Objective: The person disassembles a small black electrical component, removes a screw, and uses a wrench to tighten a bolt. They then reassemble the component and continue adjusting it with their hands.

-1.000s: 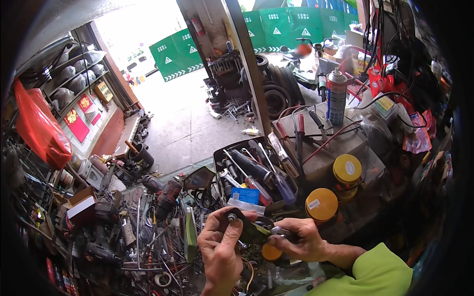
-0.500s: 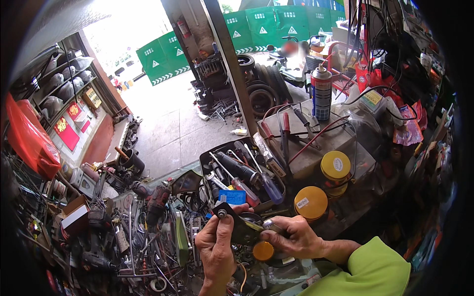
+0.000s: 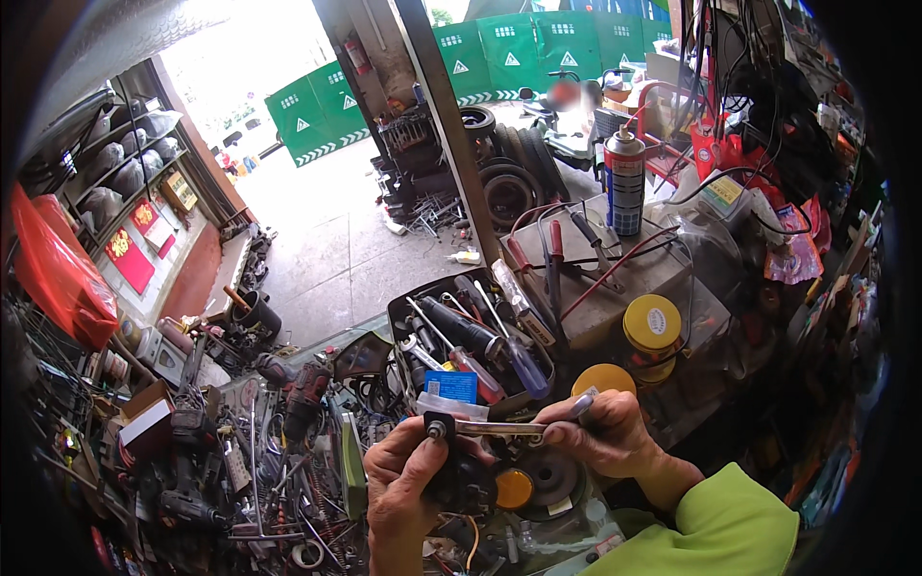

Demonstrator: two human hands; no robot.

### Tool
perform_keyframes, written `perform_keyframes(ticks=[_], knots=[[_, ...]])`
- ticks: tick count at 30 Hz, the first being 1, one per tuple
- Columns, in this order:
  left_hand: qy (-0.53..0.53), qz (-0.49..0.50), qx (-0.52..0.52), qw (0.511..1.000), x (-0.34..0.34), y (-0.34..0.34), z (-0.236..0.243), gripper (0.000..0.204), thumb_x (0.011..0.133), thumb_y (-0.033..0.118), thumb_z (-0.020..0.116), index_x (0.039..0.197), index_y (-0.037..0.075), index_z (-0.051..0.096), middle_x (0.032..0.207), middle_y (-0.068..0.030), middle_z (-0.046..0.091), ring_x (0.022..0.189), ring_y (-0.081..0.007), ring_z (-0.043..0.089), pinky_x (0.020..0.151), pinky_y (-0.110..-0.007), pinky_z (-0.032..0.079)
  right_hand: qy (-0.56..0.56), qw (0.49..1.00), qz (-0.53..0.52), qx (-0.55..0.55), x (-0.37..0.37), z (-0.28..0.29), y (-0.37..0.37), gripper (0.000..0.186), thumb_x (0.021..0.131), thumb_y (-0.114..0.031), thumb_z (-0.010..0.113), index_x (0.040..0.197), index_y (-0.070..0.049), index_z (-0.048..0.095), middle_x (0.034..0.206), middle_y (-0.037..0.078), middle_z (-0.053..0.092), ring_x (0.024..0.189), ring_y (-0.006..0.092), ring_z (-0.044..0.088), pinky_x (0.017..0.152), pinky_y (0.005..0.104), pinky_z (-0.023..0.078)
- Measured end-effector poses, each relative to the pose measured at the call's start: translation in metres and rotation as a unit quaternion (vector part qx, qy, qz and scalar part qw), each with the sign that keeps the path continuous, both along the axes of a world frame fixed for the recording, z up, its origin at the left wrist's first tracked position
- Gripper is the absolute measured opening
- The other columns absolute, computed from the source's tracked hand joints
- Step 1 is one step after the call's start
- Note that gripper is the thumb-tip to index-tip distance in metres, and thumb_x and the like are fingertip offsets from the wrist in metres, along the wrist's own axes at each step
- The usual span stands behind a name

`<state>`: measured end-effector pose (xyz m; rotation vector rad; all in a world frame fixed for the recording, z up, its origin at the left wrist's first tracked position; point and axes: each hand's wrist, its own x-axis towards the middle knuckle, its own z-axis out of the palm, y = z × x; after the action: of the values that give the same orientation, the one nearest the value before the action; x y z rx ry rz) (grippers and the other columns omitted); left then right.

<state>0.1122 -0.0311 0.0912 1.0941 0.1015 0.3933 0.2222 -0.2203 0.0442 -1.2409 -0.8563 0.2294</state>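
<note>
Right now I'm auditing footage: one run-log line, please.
left hand: holds black plate | right hand: grips wrench | nearby: blue card

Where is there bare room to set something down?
Bare floor lies between the bucket and the metal scraps. A small patch of the grey box shows between the upper yellow lid and the blue screwdriver. It's crowded around the drill and below the wrench.

Silver metal wrench (image 3: 499, 428), black flat bracket (image 3: 448, 420); blue rectangular card (image 3: 455, 386), near edge of black tool tray (image 3: 512, 407); green panel fence (image 3: 498, 53), white chevron stripes
</note>
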Motion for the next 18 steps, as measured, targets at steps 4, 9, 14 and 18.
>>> perform_keyframes(ticks=[4,9,14,18], knots=[[-0.050,-0.012,-0.009,0.999,-0.002,0.000,-0.001,0.031,0.091,0.011,0.062,0.112,-0.011,0.061,0.093,-0.0228,0.068,0.077,-0.0308,0.070,0.071,-0.041,0.060,0.114,0.992,0.048,0.023,-0.001,0.005,0.000,0.017,0.091,-0.012,0.071,0.101,0.002,0.070,0.076,-0.002,0.064,0.069,0.0035,0.054,0.060,0.0199,0.043],[-0.031,0.028,0.078,0.996,-0.002,0.000,0.002,0.028,0.089,0.011,0.064,0.110,-0.008,0.064,0.092,-0.0185,0.069,0.083,-0.0274,0.069,0.077,-0.039,0.057,0.186,0.978,0.094,-0.004,0.002,-0.003,0.003,0.019,0.094,-0.017,0.068,0.100,0.001,0.071,0.079,-0.003,0.064,0.071,0.0017,0.052,0.060,0.0184,0.040],[0.053,0.148,0.261,0.952,-0.006,-0.002,0.006,0.025,0.089,0.012,0.065,0.105,-0.007,0.066,0.091,-0.0158,0.071,0.084,-0.0175,0.066,0.082,-0.028,0.050,0.247,0.962,0.113,-0.035,0.003,0.004,0.001,0.023,0.095,-0.020,0.067,0.103,0.001,0.070,0.078,-0.003,0.062,0.069,0.0015,0.051,0.058,0.0186,0.038],[0.046,0.144,0.223,0.963,-0.004,-0.005,0.007,0.024,0.089,0.012,0.065,0.104,-0.007,0.066,0.092,-0.0162,0.071,0.084,-0.0157,0.065,0.084,-0.027,0.048,0.190,0.973,0.107,-0.073,0.005,-0.006,0.004,0.023,0.095,-0.021,0.067,0.105,0.000,0.069,0.079,-0.004,0.062,0.069,0.0011,0.050,0.058,0.0188,0.038]])
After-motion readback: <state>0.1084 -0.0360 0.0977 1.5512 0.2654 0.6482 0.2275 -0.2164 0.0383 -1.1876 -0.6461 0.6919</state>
